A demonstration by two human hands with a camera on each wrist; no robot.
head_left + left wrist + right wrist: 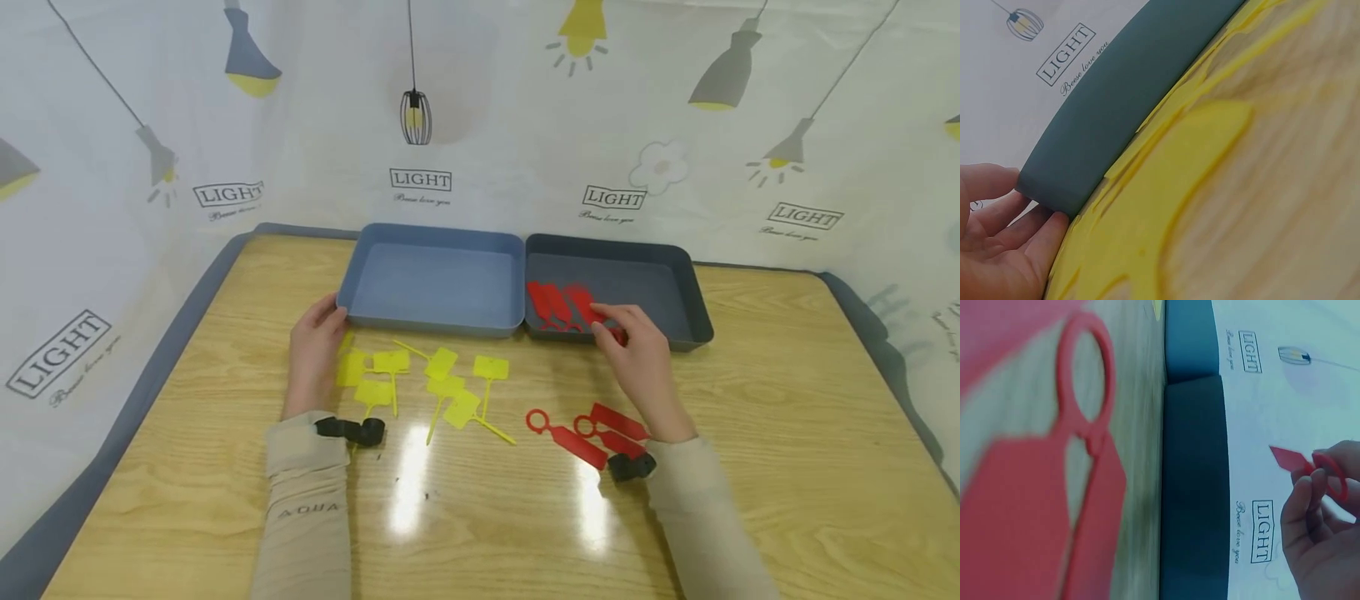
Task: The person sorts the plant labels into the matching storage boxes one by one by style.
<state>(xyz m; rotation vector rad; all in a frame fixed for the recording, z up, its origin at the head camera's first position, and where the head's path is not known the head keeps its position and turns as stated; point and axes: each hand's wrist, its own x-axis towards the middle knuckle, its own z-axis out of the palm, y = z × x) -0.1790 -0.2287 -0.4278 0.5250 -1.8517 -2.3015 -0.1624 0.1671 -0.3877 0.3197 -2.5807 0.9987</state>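
Observation:
My left hand [313, 354] grips the near left corner of the blue tray [431, 321]; in the left wrist view the thumb is at its rim and the fingers lie against the corner. Over the near side of the dark grey tray [637, 292], my right hand [637, 346] pinches a red plastic tag [1286, 457] by its ring end. Other red tags [553, 302] lie inside that tray, at its left. Beneath my right wrist, several red tags [579, 447] with rings rest on the table.
Several yellow cable-tie tags [461, 408] are scattered on the wooden table [480, 533] in front of the blue tray. The two trays stand side by side. Behind them hangs a white cloth [510, 125] printed with lamps.

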